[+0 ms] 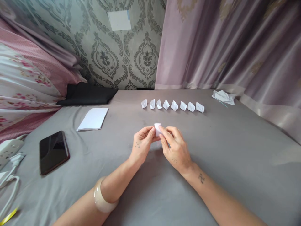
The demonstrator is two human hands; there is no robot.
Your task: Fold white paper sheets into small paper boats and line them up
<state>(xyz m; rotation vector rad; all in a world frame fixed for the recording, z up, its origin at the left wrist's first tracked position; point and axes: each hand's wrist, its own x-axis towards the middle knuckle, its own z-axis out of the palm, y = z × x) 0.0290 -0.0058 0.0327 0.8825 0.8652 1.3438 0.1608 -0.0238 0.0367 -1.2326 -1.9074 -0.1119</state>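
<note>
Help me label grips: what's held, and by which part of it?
A small folded white paper, pinched by its left side in the left hand; the right hand touches its right side, grip unclear.

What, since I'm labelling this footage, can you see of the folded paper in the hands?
The folded paper is small, white and roughly rectangular, with a line like a crease near its top edge. The left hand pinches its left side; the right hand touches its right side. It is held on the near side of the row of paper pieces, and part of it is hidden.
</note>
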